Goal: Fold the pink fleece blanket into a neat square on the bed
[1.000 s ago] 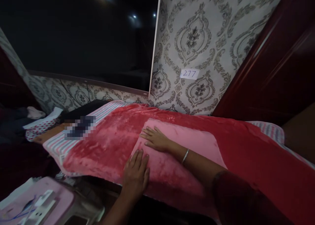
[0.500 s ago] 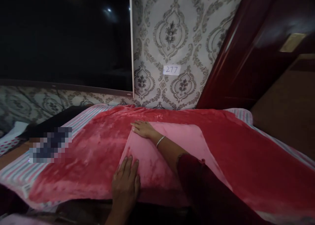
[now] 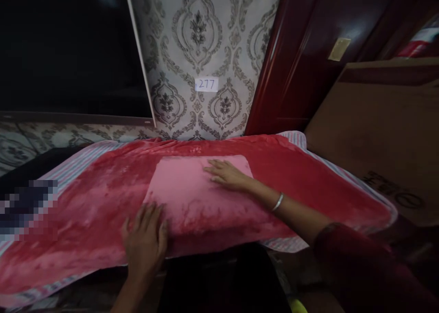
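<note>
A pale pink cloth [image 3: 192, 185] lies flat, roughly four-sided, on a red plush blanket [image 3: 284, 171] with a striped edge. Spread over the cloth's upper right part is my right hand [image 3: 228, 175], palm down, with a bracelet on the wrist. At the cloth's lower left corner, my left hand [image 3: 146, 233] rests flat, fingers apart, partly on the red blanket. Neither hand grips anything. The cloth's front edge blends into the red pile, so I cannot tell exactly where it ends.
A large dark screen [image 3: 68, 52] hangs at the left on patterned wallpaper, beside a paper label [image 3: 206, 84] reading 277. To the right stand a dark red door [image 3: 298, 52] and a big cardboard box [image 3: 384, 135]. A pixelated patch covers something at the far left.
My right hand has slid from the cloth's upper left corner to its upper right. My left hand stays near the lower left corner. The view has shifted right.
</note>
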A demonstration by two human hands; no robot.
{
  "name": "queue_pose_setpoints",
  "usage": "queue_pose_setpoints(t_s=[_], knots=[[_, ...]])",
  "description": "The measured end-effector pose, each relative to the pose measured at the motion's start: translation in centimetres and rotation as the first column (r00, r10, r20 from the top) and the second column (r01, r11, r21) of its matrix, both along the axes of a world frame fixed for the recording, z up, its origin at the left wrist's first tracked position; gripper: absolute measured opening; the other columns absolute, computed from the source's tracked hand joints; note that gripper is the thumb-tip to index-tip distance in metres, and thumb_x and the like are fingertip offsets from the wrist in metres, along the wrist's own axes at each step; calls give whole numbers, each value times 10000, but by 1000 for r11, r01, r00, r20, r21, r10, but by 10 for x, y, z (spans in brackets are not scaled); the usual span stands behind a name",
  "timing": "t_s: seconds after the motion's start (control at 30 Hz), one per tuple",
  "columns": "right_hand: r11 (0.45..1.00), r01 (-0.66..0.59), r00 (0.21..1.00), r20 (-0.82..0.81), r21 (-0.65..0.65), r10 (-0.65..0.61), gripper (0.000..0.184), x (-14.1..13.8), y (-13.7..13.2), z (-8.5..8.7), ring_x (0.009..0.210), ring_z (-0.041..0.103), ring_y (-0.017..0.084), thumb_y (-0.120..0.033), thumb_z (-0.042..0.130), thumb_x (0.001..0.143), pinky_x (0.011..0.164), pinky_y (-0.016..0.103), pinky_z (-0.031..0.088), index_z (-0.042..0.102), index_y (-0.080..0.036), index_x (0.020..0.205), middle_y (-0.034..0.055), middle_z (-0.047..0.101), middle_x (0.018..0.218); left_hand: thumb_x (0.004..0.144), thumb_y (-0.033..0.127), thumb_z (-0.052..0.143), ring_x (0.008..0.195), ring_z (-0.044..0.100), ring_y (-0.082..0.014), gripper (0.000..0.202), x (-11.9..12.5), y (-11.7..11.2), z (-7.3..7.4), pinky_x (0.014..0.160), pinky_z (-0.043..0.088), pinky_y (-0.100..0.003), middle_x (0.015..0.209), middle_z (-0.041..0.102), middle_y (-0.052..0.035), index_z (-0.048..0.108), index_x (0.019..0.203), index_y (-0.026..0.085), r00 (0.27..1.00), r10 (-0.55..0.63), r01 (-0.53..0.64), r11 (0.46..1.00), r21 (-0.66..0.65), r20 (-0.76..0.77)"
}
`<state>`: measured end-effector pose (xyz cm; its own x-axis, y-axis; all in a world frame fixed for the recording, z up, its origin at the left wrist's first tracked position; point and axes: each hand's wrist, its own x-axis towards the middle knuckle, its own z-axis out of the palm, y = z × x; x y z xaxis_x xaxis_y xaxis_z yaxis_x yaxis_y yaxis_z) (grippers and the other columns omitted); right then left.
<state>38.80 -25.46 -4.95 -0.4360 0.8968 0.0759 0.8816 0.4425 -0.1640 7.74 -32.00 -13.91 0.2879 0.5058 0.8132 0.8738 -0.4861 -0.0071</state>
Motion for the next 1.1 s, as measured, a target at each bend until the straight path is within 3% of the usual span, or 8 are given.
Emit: queue_pose_setpoints(t_s=[0.1, 0.17, 0.27, 0.37, 0.5, 0.77, 0.93, 1.1], knots=[[995, 103, 994, -26, -7, -103, 560, 35, -19, -5, 1532, 152, 281, -497, 336, 1036, 1221, 521, 156, 362, -284, 1553, 77, 177, 1665, 943, 220, 471, 1333, 507, -313, 381, 50, -17, 20, 1111, 333, -531, 1324, 653, -151, 578, 1304, 165, 984, -175, 176, 984, -22, 28], [995, 94, 995, -27, -21, -94, 561, 42, -23, -10, 1535, 134, 282, -497, 337, 1035, 1221, 530, 145, 345, -299, 1559, 65, 179, 1665, 944, 228, 470, 1331, 511, -267, 392, 97, -30, 25, 1124, 346, -471, 1335, 650, -135, 577, 1313, 154, 926, -376, 370, 922, -112, -40], [998, 54, 999, 2, -44, -54, 557, 41, -18, -20, 1537, 121, 281, -499, 342, 1033, 1216, 553, 130, 326, -327, 1562, 49, 197, 1664, 940, 354, 520, 1310, 521, -285, 462, 159, -45, 16, 1114, 344, -500, 1390, 614, -119, 556, 1372, 195, 844, -518, 474, 841, -261, -138], [999, 45, 998, 43, -30, -43, 560, 43, -5, -31, 1539, 107, 279, -507, 318, 1036, 1208, 571, 123, 299, -336, 1569, 38, 184, 1668, 913, 471, 566, 1338, 478, -349, 580, 190, -51, -7, 1089, 328, -557, 1451, 553, -140, 502, 1444, 244, 863, -479, 437, 867, -238, -162], [998, 50, 997, 58, 29, -51, 578, 57, 23, -42, 1541, 90, 281, -527, 287, 1035, 1209, 568, 97, 263, -337, 1580, 24, 147, 1676, 884, 536, 594, 1351, 446, -361, 612, 193, -50, -28, 1110, 276, -549, 1440, 556, -133, 517, 1438, 288, 893, -418, 391, 905, -170, -167], [958, 277, 958, -57, -77, -282, 598, 84, 78, -49, 1509, 229, 280, -579, 221, 1029, 1208, 543, 144, 310, -332, 1566, 17, 296, 1635, 866, 517, 622, 1321, 473, -361, 544, 197, -48, -33, 1119, 268, -541, 1407, 582, -135, 586, 1361, 294, 896, -405, 389, 914, -117, -181], [933, 347, 928, -109, -96, -356, 613, 87, 79, -51, 1486, 287, 232, -546, 153, 1042, 1213, 458, 195, 377, -275, 1544, 25, 359, 1608, 860, 416, 646, 1344, 460, -360, 494, 197, -47, -41, 1116, 286, -557, 1425, 567, -130, 594, 1338, 305, 906, -390, 377, 920, -103, -167], [907, 415, 905, -66, -72, -419, 613, 81, 66, -37, 1534, 120, 307, -559, 217, 1036, 1196, 597, 132, 276, -287, 1582, 63, 201, 1664, 873, 367, 633, 1379, 435, -368, 586, 190, -53, -26, 1116, 304, -578, 1491, 505, -148, 499, 1440, 306, 875, -439, 393, 890, -232, -205]])
